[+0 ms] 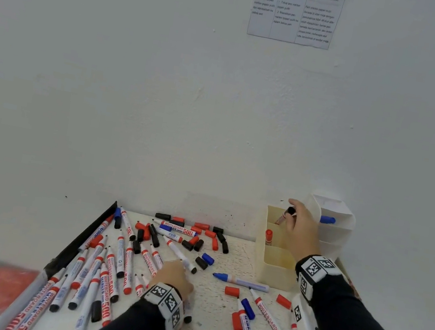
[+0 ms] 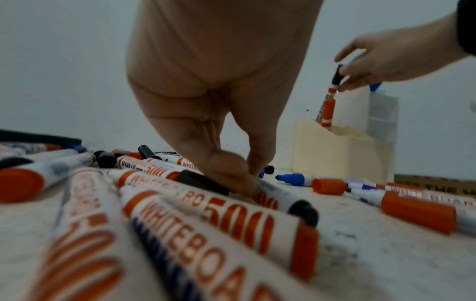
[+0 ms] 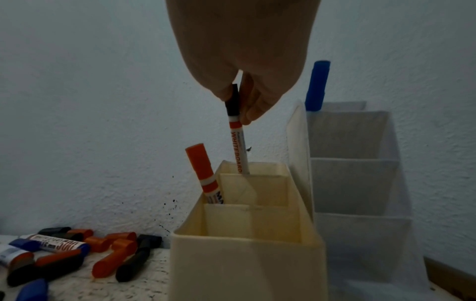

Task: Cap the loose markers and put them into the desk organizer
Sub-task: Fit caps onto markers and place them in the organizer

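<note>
My right hand (image 1: 293, 214) pinches a black-capped whiteboard marker (image 3: 238, 142) by its cap, upright, with its lower end inside the far compartment of the cream desk organizer (image 3: 244, 254). A red-capped marker (image 3: 203, 171) leans in the middle compartment. The near compartment shows nothing in it. Over the scattered markers on the table, my left hand (image 2: 247, 183) has its thumb and fingertips closed on a white marker with a black end (image 2: 280, 197). The same hand (image 1: 177, 272) sits at the table's middle in the head view.
A white tiered organizer (image 1: 335, 232) stands right of the cream one with a blue-capped marker (image 1: 327, 219) in it. Several loose markers and red, black and blue caps (image 1: 197, 237) litter the table. A black strip (image 1: 88, 232) edges its left side. The wall is directly behind.
</note>
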`<state>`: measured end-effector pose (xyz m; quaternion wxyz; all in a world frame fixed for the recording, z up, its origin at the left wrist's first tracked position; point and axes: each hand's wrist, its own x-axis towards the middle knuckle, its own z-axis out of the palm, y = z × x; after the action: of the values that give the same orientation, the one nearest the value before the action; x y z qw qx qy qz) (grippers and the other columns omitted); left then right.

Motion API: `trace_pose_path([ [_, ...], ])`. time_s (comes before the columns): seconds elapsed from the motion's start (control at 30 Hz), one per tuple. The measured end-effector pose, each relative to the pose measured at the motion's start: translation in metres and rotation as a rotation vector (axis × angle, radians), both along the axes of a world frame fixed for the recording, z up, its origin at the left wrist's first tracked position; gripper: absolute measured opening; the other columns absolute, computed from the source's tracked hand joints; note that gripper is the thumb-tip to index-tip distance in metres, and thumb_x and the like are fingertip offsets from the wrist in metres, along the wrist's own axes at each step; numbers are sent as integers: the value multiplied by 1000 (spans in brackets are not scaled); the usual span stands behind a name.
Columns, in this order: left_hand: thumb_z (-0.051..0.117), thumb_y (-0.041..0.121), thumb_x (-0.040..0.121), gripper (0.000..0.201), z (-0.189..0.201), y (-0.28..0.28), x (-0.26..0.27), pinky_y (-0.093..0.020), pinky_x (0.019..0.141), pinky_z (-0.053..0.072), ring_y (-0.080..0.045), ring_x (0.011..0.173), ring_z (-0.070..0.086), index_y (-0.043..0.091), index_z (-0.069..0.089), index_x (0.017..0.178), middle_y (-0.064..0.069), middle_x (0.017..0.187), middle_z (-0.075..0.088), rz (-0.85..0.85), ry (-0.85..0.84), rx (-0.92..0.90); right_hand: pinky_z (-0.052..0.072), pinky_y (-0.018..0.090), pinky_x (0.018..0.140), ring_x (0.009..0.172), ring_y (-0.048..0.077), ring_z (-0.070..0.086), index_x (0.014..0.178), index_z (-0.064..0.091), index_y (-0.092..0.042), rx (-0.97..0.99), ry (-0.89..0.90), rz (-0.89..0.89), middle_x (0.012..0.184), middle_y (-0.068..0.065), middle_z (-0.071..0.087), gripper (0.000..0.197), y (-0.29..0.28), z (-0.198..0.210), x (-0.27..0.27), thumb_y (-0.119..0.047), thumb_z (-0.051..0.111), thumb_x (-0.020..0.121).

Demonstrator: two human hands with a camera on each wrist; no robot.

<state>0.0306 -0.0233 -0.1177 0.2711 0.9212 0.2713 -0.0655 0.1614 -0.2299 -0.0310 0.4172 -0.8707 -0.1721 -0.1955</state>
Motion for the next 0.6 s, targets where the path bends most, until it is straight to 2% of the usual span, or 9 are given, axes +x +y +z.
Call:
trace_pose_path([
  [0.07,60,32,87,39,1,1,2,-19,78,46,-12,88,52,11,50,117,-3,105,54,60,-2,-91,47,33,82,85,27,60,112,51,-8,17,-3,-28,91,15,64,21,6,-4,7,-5,41,94],
  [0.17,64,34,84,33,1,4,5,-25,83,54,-14,84,62,9,59,105,-1,90,61,114,-31,-246,50,34,74,80,28,62,102,52,-11,-25,-1,-47,86,12,65,13,15,-11,15,-7,43,94],
  [0.23,62,30,86,19,4,7,6,-28,84,56,-15,80,64,12,61,93,1,79,60,131,-85,-324,49,26,63,78,26,61,104,53,-14,-71,62,-35,90,9,63,15,20,-14,19,-11,41,95],
  [0.27,62,29,87,16,5,10,6,-29,84,56,-15,79,64,14,61,90,1,79,60,142,-128,-349,43,19,57,77,26,60,105,54,-14,-102,133,-20,90,7,62,17,22,-16,19,-13,39,97],
  [0.3,62,29,87,15,6,12,6,-30,83,57,-15,79,65,14,61,93,1,84,61,159,-166,-370,38,17,54,77,27,59,103,55,-12,-148,202,-8,88,9,61,20,24,-17,20,-15,36,98],
  [0.37,62,28,87,20,8,17,5,-30,82,58,-14,80,65,14,60,100,-1,94,64,182,-209,-392,38,26,59,74,26,56,99,58,-8,-230,284,11,84,13,63,29,25,-20,21,-20,31,98],
  [0.47,62,27,87,21,8,23,5,-31,85,56,-15,83,64,12,61,102,-2,97,64,181,-247,-387,39,31,67,74,25,56,87,58,-8,-271,327,-27,77,9,61,37,22,-26,24,-28,28,98],
  [0.53,61,26,87,18,10,25,4,-33,82,58,-15,77,65,13,60,99,-3,93,64,188,-267,-399,45,34,70,75,27,60,79,57,-12,-304,290,-44,75,8,62,35,23,-26,26,-29,31,95],
  [0.6,60,23,88,10,12,27,3,-32,77,59,-13,65,63,14,57,91,-2,83,62,197,-288,-403,50,37,77,80,27,61,81,60,-12,-314,170,-57,82,7,66,26,28,-22,22,-24,39,90],
])
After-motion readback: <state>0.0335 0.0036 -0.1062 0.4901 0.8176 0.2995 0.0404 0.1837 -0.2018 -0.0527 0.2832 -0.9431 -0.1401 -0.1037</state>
